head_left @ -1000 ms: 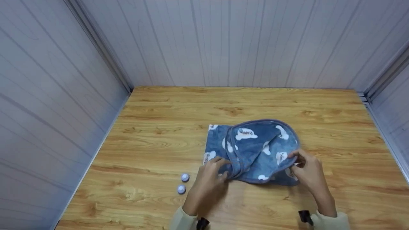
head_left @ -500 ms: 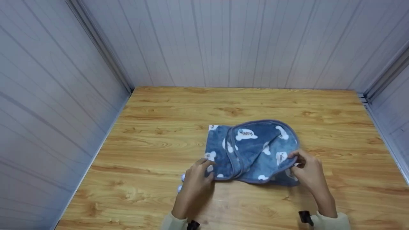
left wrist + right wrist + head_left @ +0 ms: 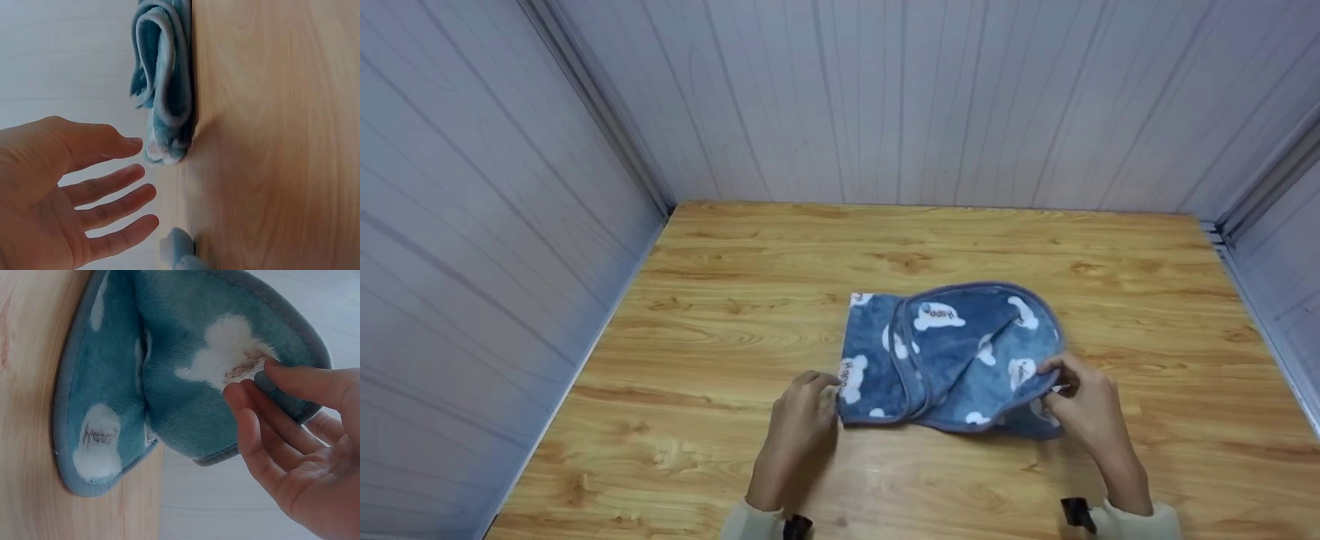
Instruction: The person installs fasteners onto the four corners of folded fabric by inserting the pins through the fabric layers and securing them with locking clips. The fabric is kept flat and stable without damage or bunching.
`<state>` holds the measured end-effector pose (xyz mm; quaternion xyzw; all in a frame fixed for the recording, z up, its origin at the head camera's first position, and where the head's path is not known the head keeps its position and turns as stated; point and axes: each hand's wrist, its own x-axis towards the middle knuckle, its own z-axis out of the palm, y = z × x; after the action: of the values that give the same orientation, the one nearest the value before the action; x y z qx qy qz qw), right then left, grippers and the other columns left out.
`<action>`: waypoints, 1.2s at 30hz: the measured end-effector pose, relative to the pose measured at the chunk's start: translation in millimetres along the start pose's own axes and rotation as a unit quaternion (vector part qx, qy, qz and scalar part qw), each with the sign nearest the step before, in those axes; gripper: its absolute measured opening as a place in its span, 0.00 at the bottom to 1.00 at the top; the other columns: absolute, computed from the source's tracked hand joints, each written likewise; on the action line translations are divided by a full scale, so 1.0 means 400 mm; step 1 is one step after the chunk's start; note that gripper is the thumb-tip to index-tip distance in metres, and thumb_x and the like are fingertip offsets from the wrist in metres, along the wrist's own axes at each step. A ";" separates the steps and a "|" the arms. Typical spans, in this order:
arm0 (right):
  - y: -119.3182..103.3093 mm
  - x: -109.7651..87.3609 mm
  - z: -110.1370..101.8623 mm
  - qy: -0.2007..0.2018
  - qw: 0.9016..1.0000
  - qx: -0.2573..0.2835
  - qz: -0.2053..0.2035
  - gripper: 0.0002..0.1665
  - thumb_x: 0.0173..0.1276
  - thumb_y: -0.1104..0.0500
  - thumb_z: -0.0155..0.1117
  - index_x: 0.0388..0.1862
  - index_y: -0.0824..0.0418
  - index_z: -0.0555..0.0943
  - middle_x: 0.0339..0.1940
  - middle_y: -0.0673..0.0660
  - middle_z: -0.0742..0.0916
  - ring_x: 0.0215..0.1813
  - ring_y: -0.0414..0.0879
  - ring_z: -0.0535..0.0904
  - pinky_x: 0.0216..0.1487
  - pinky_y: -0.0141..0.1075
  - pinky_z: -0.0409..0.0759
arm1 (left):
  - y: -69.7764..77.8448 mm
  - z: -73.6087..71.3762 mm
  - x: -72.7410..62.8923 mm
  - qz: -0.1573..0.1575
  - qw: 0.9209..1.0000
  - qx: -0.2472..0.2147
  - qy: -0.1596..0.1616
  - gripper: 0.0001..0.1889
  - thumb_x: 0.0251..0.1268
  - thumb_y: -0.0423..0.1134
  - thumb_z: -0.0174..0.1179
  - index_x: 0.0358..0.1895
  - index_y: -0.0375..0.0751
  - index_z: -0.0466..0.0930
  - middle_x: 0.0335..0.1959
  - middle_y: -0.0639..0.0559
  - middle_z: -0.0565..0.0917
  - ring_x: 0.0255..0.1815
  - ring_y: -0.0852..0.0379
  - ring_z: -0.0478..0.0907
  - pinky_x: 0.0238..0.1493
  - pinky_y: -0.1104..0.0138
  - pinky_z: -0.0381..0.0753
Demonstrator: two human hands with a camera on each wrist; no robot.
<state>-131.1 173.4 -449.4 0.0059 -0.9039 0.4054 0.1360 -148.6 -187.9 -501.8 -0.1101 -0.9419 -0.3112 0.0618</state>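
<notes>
A blue folded fleece blanket [image 3: 877,375] with white bear shapes lies on the table. Its grey-bound right part is raised in a rounded flap [image 3: 997,375]. My left hand [image 3: 797,412] is at the left end; in the left wrist view the thumb lies beside the layered edge [image 3: 163,73], and the visible fingers are spread with nothing between them. My right hand [image 3: 1084,397] grips the raised edge between thumb and fingers. A small rounded blue-grey piece [image 3: 265,381] shows between those fingertips; whether it is separate from the blanket I cannot tell.
Two small rounded bluish knobs [image 3: 181,246] stand on the wooden table [image 3: 720,322] near the left hand; in the head view the hand hides them. Pale panel walls [image 3: 870,97] close off the back and both sides. Dark straps [image 3: 1078,514] are at the wrists.
My left hand has slid left along the blanket's front edge to its left end, uncovering the front-left corner and covering the two knobs. The right hand keeps its grip, nearly unmoved.
</notes>
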 end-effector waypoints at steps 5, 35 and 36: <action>0.002 -0.001 -0.001 0.008 1.000 0.003 -0.001 0.18 0.44 0.81 0.58 0.30 0.62 0.80 0.25 0.54 0.84 0.29 0.42 0.78 0.29 0.22 0.72 | -0.018 -0.004 -0.002 -0.026 0.999 0.031 0.011 0.07 0.57 0.33 0.65 0.39 0.41 0.84 0.42 0.47 0.81 0.43 0.47 0.77 0.36 0.53 0.76; 0.010 -0.007 -0.008 0.003 1.000 0.019 0.009 0.18 0.45 0.80 0.57 0.30 0.62 0.81 0.26 0.54 0.84 0.28 0.39 0.77 0.28 0.24 0.74 | -0.039 -0.003 -0.005 -0.152 0.988 0.016 -0.020 0.09 0.44 0.26 0.68 0.33 0.32 0.81 0.42 0.39 0.75 0.45 0.43 0.72 0.40 0.52 0.76; 0.010 -0.008 -0.009 0.003 1.000 0.020 0.009 0.18 0.45 0.80 0.57 0.30 0.62 0.81 0.25 0.54 0.84 0.28 0.38 0.77 0.28 0.24 0.74 | -0.037 -0.005 -0.006 -0.156 0.987 0.033 -0.022 0.11 0.43 0.27 0.70 0.33 0.34 0.82 0.42 0.40 0.76 0.45 0.43 0.72 0.39 0.51 0.75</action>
<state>-127.7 178.2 -451.0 -0.0014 -0.8954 0.4243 0.1352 -150.0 -201.2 -509.0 0.0336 -0.9584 -0.2834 -0.0043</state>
